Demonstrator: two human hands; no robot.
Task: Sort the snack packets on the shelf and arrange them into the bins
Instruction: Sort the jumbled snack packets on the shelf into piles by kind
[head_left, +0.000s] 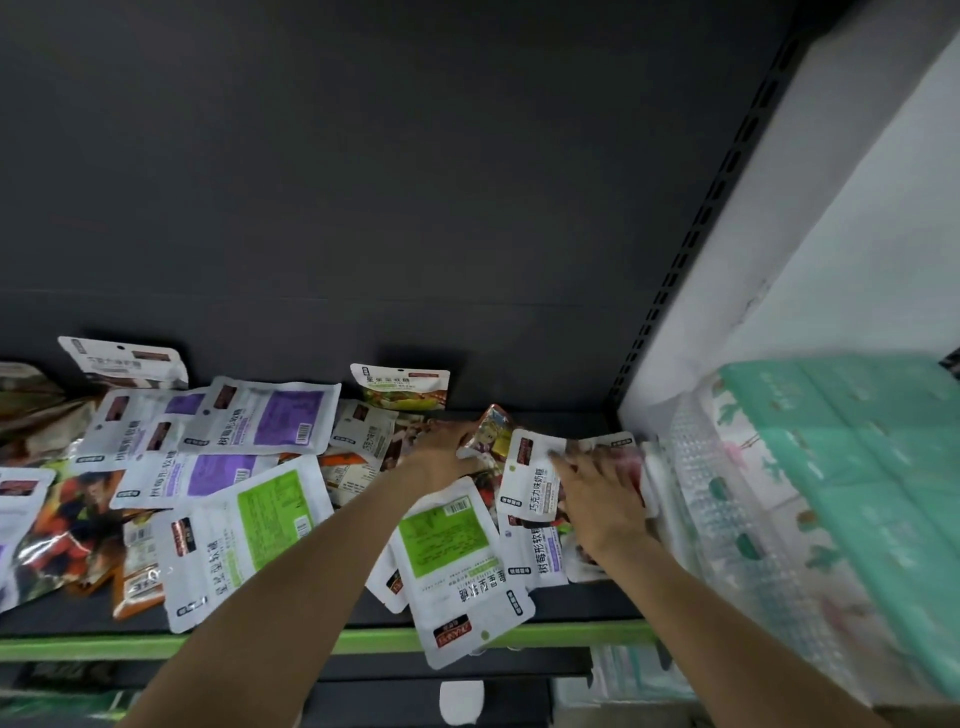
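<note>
I'm looking down at a dark shelf (571, 605) w/ a green front edge strip (104, 647) and a dark grey back panel (363, 182); a perforated upright (696, 228) runs along the right, w/ a white wall beyond it. Snack packets (260, 467) lie scattered flat over the shelf, overlapping, some face down. A clear plastic bin (727, 499) sits at the shelf's right end, holding teal-green packs (857, 467), blurred.

Both arms reach forward over the shelf. Left hand (441, 452) is at the back of the pile, grip clamped on a crinkled red foil packet (493, 431) tilted up off the heap. Right hand (597, 493) lies palm down, fingers spread and fairly straight, pressing on the packets just beside the bin; grip apart, not closed on anything.

Writing: the white packet (530, 478) under the right fingertips reads 巧克力味奶糖. Purple-panel packets (265, 415) read 树莓形软糖. One green-panel packet (457, 566) overhangs the front edge; its text is too blurred for me to read w/ certainty.
</note>
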